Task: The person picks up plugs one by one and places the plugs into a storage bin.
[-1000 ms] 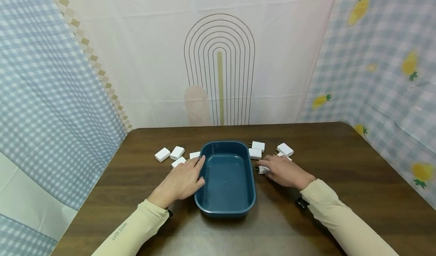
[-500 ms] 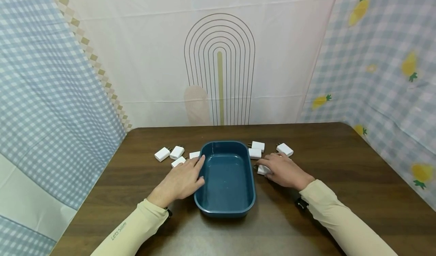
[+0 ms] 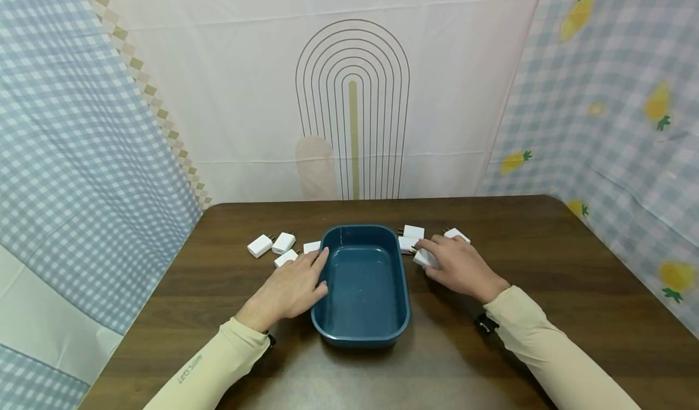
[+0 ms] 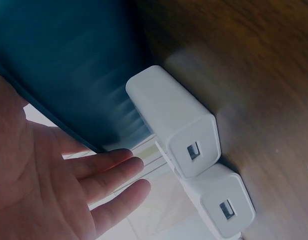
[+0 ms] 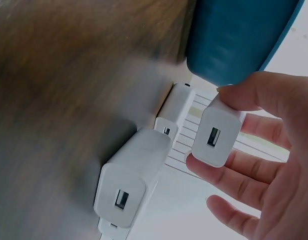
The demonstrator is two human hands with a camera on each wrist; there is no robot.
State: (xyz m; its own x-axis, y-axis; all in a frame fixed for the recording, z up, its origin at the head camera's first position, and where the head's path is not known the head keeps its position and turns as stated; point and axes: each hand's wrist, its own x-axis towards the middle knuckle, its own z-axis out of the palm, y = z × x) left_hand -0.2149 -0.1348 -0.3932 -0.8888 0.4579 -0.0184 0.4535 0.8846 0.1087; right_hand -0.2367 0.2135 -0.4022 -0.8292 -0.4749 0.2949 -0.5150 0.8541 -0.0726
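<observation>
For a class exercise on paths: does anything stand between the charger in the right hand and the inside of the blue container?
The blue container's right wall stands between; the held charger is outside it, in the right hand. Two other chargers lie close beside that wall, farther back.

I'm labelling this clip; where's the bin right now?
In the head view, the bin stands centrally on the table, the left hand at its left rim and the right hand, holding a charger, to its right.
</observation>
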